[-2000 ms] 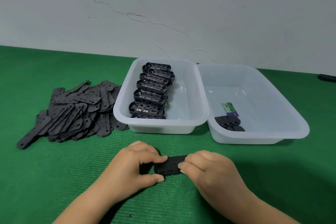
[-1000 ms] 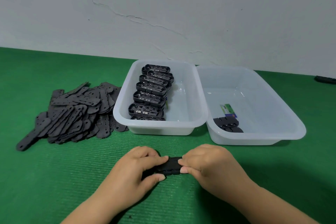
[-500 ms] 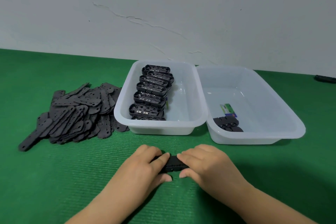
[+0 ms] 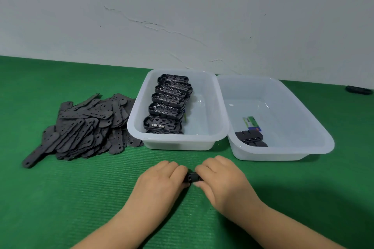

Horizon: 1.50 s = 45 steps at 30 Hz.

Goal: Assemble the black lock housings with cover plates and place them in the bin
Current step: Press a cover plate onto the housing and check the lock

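A black lock housing with a cover plate (image 4: 192, 177) lies on the green mat, mostly hidden under my hands. My left hand (image 4: 162, 183) covers its left end and my right hand (image 4: 219, 179) covers its right end, both with fingers curled over it. Only a short middle piece shows between them. A loose pile of dark cover plates (image 4: 85, 127) lies on the mat at the left. The left white bin (image 4: 178, 143) holds a row of several open housings (image 4: 168, 105). The right white bin (image 4: 283, 153) holds two assembled pieces (image 4: 251, 138) in its near left corner.
A green and white card (image 4: 251, 122) lies in the right bin. A small dark object (image 4: 359, 89) sits at the far right by the wall. The pale wall rises right behind the bins. Green mat stretches in front of the pile and under my forearms.
My hands have closed in toward each other over the part, hiding more of it. It has stayed at the same spot on the mat.
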Motion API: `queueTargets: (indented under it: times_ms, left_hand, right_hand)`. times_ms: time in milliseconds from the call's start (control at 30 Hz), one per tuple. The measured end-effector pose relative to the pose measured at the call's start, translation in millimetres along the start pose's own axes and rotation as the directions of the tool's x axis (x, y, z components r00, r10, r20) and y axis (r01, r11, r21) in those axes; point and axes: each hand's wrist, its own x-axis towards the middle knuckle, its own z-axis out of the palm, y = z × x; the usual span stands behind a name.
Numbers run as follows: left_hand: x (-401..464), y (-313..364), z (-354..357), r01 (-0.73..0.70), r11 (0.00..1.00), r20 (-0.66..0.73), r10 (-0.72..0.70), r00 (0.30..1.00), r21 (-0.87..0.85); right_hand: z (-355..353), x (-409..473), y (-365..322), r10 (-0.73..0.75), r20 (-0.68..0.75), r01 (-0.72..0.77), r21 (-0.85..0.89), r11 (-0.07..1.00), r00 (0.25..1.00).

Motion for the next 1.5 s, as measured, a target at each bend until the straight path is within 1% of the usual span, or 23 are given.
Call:
queueTargets:
  times_ms: [67, 133, 367, 467, 533, 600, 667, 733, 767, 800, 867, 967, 1000, 1033, 1100, 1167, 1200, 1233, 1300, 1333, 1400, 1433, 1500]
  left_hand:
    - [2.5, -0.6, 0.2, 0.015, 1.000, -0.005, -0.015, 1.000, 0.016]
    - [3.8, -3.1, 1.1, -0.009, 1.000, -0.021, 0.010, 1.000, 0.013]
    - [5.8, -10.7, 5.5, -0.075, 0.995, -0.036, 0.072, 0.997, -0.068]
    - [4.8, -14.2, 6.4, -0.011, 0.991, 0.040, 0.017, 0.999, -0.136]
    - [4.8, -17.0, 4.5, 0.092, 0.959, 0.117, -0.063, 0.991, -0.267]
    - [5.0, -19.1, 1.9, 0.206, 0.882, 0.160, -0.151, 0.975, -0.425]
    - [5.2, -21.0, -0.5, 0.318, 0.785, 0.175, -0.266, 0.948, -0.531]
    - [6.9, -22.9, -3.1, 0.430, 0.636, 0.216, -0.388, 0.896, -0.641]
    - [8.3, -24.2, -4.3, 0.467, 0.554, 0.254, -0.419, 0.872, -0.689]
    - [9.7, -25.4, -5.4, 0.489, 0.482, 0.296, -0.422, 0.857, -0.727]
    - [11.1, -25.5, -7.8, 0.503, 0.385, 0.354, -0.396, 0.847, -0.773]
    - [12.7, -23.2, -12.6, 0.499, 0.320, 0.369, -0.388, 0.845, -0.806]
    - [12.9, -22.6, -14.8, 0.484, 0.301, 0.360, -0.384, 0.850, -0.822]
    - [13.2, -21.2, -17.7, 0.457, 0.278, 0.343, -0.373, 0.862, -0.845]
    - [15.4, -14.7, -25.8, 0.386, 0.191, 0.311, -0.333, 0.890, -0.902]
    - [20.3, -3.8, -36.0, 0.342, 0.061, 0.310, -0.294, 0.904, -0.938]
    - [23.1, 1.7, -41.0, 0.341, 0.021, 0.321, -0.291, 0.901, -0.940]
    - [25.1, 6.4, -45.2, 0.342, 0.008, 0.324, -0.295, 0.899, -0.940]
    - [28.2, 12.9, -51.0, 0.329, 0.030, 0.303, -0.314, 0.900, -0.944]
    - [29.1, 14.9, -53.8, 0.311, 0.042, 0.283, -0.318, 0.905, -0.949]
    - [30.3, 16.9, -58.0, 0.265, 0.060, 0.235, -0.310, 0.921, -0.962]
    - [30.1, 16.8, -59.8, 0.241, 0.087, 0.206, -0.296, 0.933, -0.967]
    - [30.0, 15.9, -64.6, 0.195, 0.181, 0.148, -0.245, 0.958, -0.964]
  right_hand:
    - [2.4, 1.9, -1.6, 0.060, 0.004, -0.060, 0.074, 0.995, 0.998]
    - [3.2, 4.0, -2.0, 0.095, -0.005, -0.094, 0.100, 0.990, 0.995]
    - [1.6, 7.6, 1.9, -0.003, -0.061, 0.009, 0.086, 0.996, 0.998]
    - [1.1, 8.9, 5.2, 0.008, 0.003, -0.009, 0.098, 0.995, 1.000]
    - [0.0, 12.1, 7.6, 0.067, 0.104, -0.079, 0.114, 0.990, 0.992]
    - [-0.9, 10.5, 12.5, 0.152, 0.174, -0.194, 0.264, 0.945, 0.973]
    - [-3.8, 8.4, 14.8, 0.253, 0.159, -0.298, 0.445, 0.845, 0.954]
    - [-7.1, 7.6, 15.0, 0.349, 0.157, -0.377, 0.536, 0.756, 0.924]
    - [-8.4, 7.7, 14.0, 0.370, 0.173, -0.400, 0.564, 0.723, 0.913]
    - [-9.0, 7.8, 12.3, 0.377, 0.189, -0.413, 0.585, 0.698, 0.907]
    - [-11.1, 8.7, 9.7, 0.375, 0.213, -0.422, 0.611, 0.670, 0.902]
    - [-19.9, 8.9, 7.7, 0.383, 0.247, -0.445, 0.656, 0.610, 0.890]
    - [-24.4, 8.7, 6.9, 0.389, 0.270, -0.458, 0.694, 0.556, 0.881]
    - [-29.3, 8.5, 6.0, 0.391, 0.296, -0.467, 0.745, 0.476, 0.871]
    - [-38.7, 8.5, 3.2, 0.397, 0.342, -0.469, 0.835, 0.288, 0.852]
    - [-47.9, 9.8, -2.3, 0.383, 0.370, -0.434, 0.896, 0.094, 0.847]
    - [-51.8, 10.7, -5.4, 0.365, 0.381, -0.406, 0.914, -0.010, 0.849]
    - [-55.9, 11.4, -8.0, 0.342, 0.396, -0.379, 0.918, -0.119, 0.852]
    - [-63.2, 11.9, -9.4, 0.296, 0.419, -0.321, 0.889, -0.327, 0.858]
    - [-66.3, 12.3, -8.9, 0.282, 0.423, -0.292, 0.866, -0.406, 0.861]
    - [-71.1, 13.3, -7.2, 0.267, 0.419, -0.239, 0.823, -0.515, 0.868]
    - [-73.2, 13.9, -6.8, 0.256, 0.416, -0.221, 0.803, -0.553, 0.872]
    - [-76.2, 15.3, -5.4, 0.225, 0.413, -0.201, 0.763, -0.615, 0.882]
